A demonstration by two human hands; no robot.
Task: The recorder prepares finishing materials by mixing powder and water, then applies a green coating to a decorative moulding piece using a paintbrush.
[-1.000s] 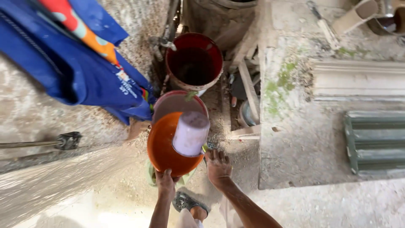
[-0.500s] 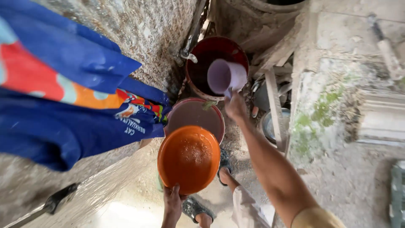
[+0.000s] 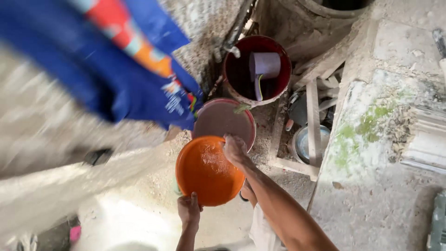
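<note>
Rough grey concrete yard, mossy slab lying at three o'clock, blurred blue cloth hanging at ten. Standing at twelve o'clock, deep maroon plastic bucket holding a pale lilac plastic scoop. Sitting just below it, round brown-filled basin. Tilting at centre, shallow orange plastic bowl, glistening wet: probably light, stiff, slippery, best gripped at the rim. Left hand clamping the six o'clock rim; right hand pressing loosely curled on the one o'clock edge.

2 bare forearms, no sleeves, watch or rings seen. Left hand & right hand ungloved. White garment at waist, partly hidden.
</note>
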